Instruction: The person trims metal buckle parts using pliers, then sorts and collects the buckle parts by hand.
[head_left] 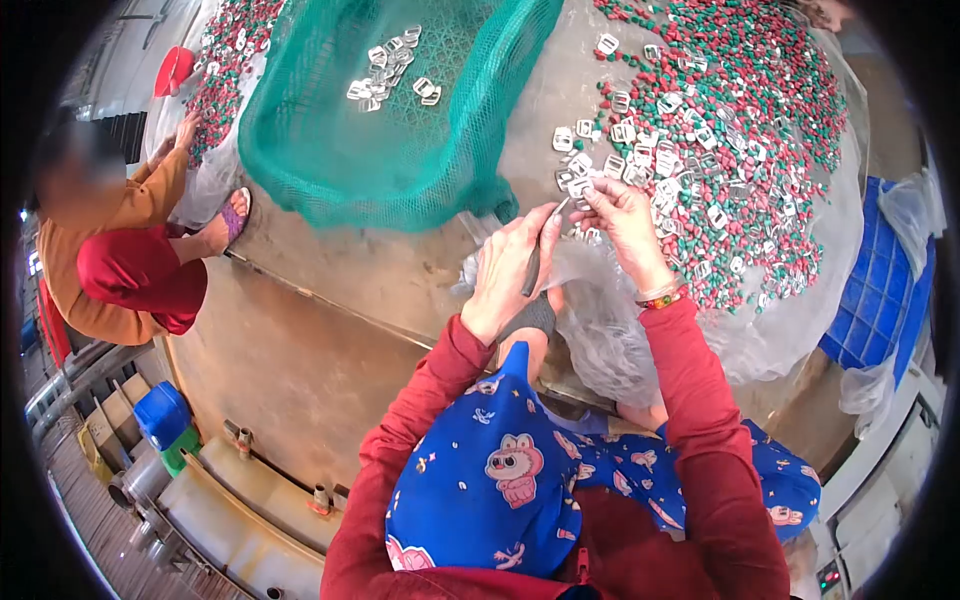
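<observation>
My left hand [512, 262] is closed around a slim hand tool [531, 274] with a dark handle, its thin metal tip pointing toward my other hand. Pinched in the fingers of my right hand [624, 222] is a small silvery metal buckle [580, 188], held against the tool's tip. Just beyond it lie several loose metal buckles [625, 132], mixed among red and green pellets [770, 90] on clear plastic sheeting [610, 340]. A green mesh-lined basket [400, 205] stands ahead to the left, with a small heap of metal buckles [385, 70] inside.
At the left, another person [110, 235] crouches beside a second pile of pellets [215, 120] and a red bowl [174, 72]. A blue plastic crate [875, 275] is on the right. Below left are pipe fittings [240, 437] and a blue container [162, 412].
</observation>
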